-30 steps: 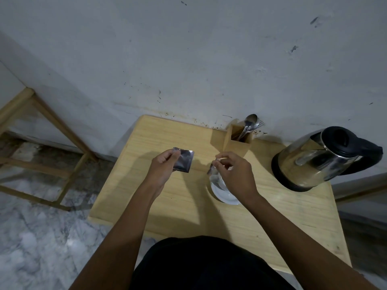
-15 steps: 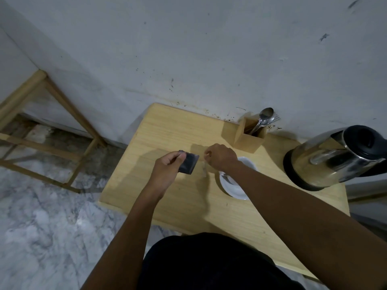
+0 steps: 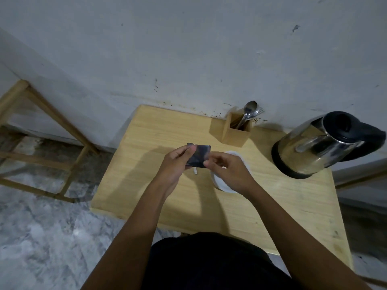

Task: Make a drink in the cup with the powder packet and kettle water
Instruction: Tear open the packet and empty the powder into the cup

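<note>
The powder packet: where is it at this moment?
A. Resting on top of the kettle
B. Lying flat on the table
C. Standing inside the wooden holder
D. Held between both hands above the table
D: the powder packet is pinched by the left hand and the right hand, above the table.

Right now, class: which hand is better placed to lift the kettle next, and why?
Right. The kettle stands on the right hand's side of the table; the left hand grips the packet, farther away.
</note>
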Demonstrator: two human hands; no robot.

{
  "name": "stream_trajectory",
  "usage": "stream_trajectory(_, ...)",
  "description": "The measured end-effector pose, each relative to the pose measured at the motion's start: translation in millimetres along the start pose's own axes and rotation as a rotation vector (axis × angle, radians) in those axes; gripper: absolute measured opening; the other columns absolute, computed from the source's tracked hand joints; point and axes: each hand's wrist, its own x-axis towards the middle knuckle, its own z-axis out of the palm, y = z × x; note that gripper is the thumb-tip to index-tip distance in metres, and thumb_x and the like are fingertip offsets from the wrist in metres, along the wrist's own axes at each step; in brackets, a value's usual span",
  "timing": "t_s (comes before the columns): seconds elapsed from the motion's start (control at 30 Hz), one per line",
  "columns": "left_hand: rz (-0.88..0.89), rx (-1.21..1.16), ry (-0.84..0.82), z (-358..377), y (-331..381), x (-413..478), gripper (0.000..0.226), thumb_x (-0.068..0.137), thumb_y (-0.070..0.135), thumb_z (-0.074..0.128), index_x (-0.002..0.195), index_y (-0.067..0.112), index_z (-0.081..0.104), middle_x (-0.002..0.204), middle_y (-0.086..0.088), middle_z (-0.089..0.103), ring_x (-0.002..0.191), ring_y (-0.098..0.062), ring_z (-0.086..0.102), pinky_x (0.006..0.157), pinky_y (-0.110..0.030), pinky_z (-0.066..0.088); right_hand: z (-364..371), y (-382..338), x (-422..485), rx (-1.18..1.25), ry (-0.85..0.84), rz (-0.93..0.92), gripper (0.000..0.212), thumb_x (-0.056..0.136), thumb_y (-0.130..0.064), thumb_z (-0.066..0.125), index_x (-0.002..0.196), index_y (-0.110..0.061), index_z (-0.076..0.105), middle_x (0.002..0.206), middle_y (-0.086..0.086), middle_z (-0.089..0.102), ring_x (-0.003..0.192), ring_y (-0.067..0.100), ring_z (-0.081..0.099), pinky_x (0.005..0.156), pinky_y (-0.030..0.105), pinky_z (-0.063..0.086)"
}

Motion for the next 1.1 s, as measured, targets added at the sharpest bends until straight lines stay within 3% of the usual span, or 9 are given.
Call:
stream_trajectory(0.13, 0.028, 0.139, -0.108, 23.8, -1.9, -2.5, 0.030, 0.088, 0.039, 0.059, 0.109, 0.020, 0.069, 0.107, -0.003, 0.073, 0.098, -0.016, 0.066, 0.082, -0.028, 0.052, -14.1, 9.1, -20.5, 0.038, 0.156, -0.056, 0.011, 0.092, -0.012, 0.065, 0.094, -0.006, 0.074, 0.077, -0.006, 0.071, 0.070, 0.000, 0.063, 0.069, 0.015, 0.047)
stream_trajectory(0.23, 0.093, 0.291, -0.101, 40.4, -3.2, -3.7, 0.018, 0.089, 0.031, 0.060, 0.097, 0.020, 0.072, 0.083, 0.008, 0.071, 0.079, -0.008, 0.063, 0.072, -0.019, 0.050, -28.7, 17.8, -35.9, 0.005, 0.254, -0.086, 0.009, 0.091, -0.013, 0.066, 0.089, -0.013, 0.075, 0.079, -0.004, 0.073, 0.072, 0.009, 0.067, 0.070, 0.026, 0.052)
stream_trajectory(0.3, 0.109, 0.336, -0.115, 52.1, -6.5, -5.1, 0.014, 0.089, 0.028, 0.060, 0.088, 0.021, 0.073, 0.070, 0.014, 0.067, 0.068, -0.002, 0.059, 0.072, -0.020, 0.049, -36.0, 22.3, -46.5, 0.032, 0.313, -0.089, 0.009, 0.092, -0.013, 0.066, 0.091, -0.017, 0.074, 0.083, -0.004, 0.074, 0.077, 0.010, 0.068, 0.071, 0.023, 0.053)
stream_trajectory(0.53, 0.052, 0.289, -0.176, 89.1, -18.4, -14.1, 0.023, 0.087, 0.035, 0.061, 0.077, 0.018, 0.072, 0.068, 0.002, 0.061, 0.068, -0.011, 0.053, 0.073, -0.031, 0.043, -36.9, 33.3, -72.4, 0.163, 0.418, -0.043, 0.009, 0.090, -0.011, 0.067, 0.094, -0.016, 0.073, 0.085, -0.001, 0.074, 0.077, 0.003, 0.066, 0.068, 0.013, 0.049)
stream_trajectory(0.63, 0.100, 0.297, -0.086, 89.3, -24.9, -9.7, 0.018, 0.088, 0.034, 0.061, 0.096, 0.023, 0.071, 0.086, 0.008, 0.067, 0.078, -0.009, 0.058, 0.071, -0.019, 0.048, -43.6, 35.6, -76.1, 0.157, 0.515, -0.013, 0.009, 0.092, -0.013, 0.064, 0.092, -0.014, 0.073, 0.077, -0.007, 0.070, 0.068, -0.005, 0.061, 0.064, 0.008, 0.044)
stream_trajectory(0.7, 0.216, 0.462, 0.017, 80.0, -32.9, -4.0, 0.022, 0.090, 0.030, 0.059, 0.108, 0.021, 0.066, 0.098, 0.009, 0.062, 0.087, -0.012, 0.058, 0.074, -0.014, 0.048, -49.6, 40.5, -76.5, 0.089, 0.524, 0.040, 0.010, 0.093, -0.017, 0.063, 0.091, -0.017, 0.072, 0.076, -0.007, 0.069, 0.066, -0.005, 0.058, 0.062, 0.007, 0.043)
stream_trajectory(0.8, 0.216, 0.688, 0.066, 63.0, -50.3, 9.4, 0.038, 0.091, 0.028, 0.055, 0.128, 0.020, 0.053, 0.120, -0.003, 0.051, 0.101, -0.026, 0.058, 0.092, -0.034, 0.048, -55.0, 51.2, -74.0, -0.073, 0.470, 0.109, 0.010, 0.094, -0.019, 0.060, 0.093, -0.017, 0.069, 0.079, 0.000, 0.069, 0.069, 0.005, 0.059, 0.065, 0.015, 0.045)
stream_trajectory(0.93, 0.145, 0.818, -0.023, 52.6, -68.1, 25.6, 0.044, 0.092, 0.026, 0.054, 0.134, 0.016, 0.046, 0.132, -0.008, 0.051, 0.117, -0.026, 0.053, 0.091, -0.030, 0.041, -58.7, 55.2, -65.6, -0.245, 0.416, 0.176, 0.016, 0.091, -0.024, 0.061, 0.106, -0.022, 0.064, 0.084, -0.007, 0.067, 0.077, 0.011, 0.061, 0.072, 0.035, 0.052)
stream_trajectory(1.1, 0.242, 0.846, -0.055, 45.0, -73.9, 38.0, 0.025, 0.092, 0.021, 0.055, 0.115, 0.015, 0.062, 0.113, -0.005, 0.065, 0.087, -0.016, 0.056, 0.082, -0.027, 0.041, -65.9, 45.8, -51.3, -0.327, 0.405, 0.240, 0.028, 0.085, -0.029, 0.070, 0.107, -0.030, 0.053, 0.082, -0.013, 0.068, 0.076, 0.005, 0.062, 0.066, 0.032, 0.051)
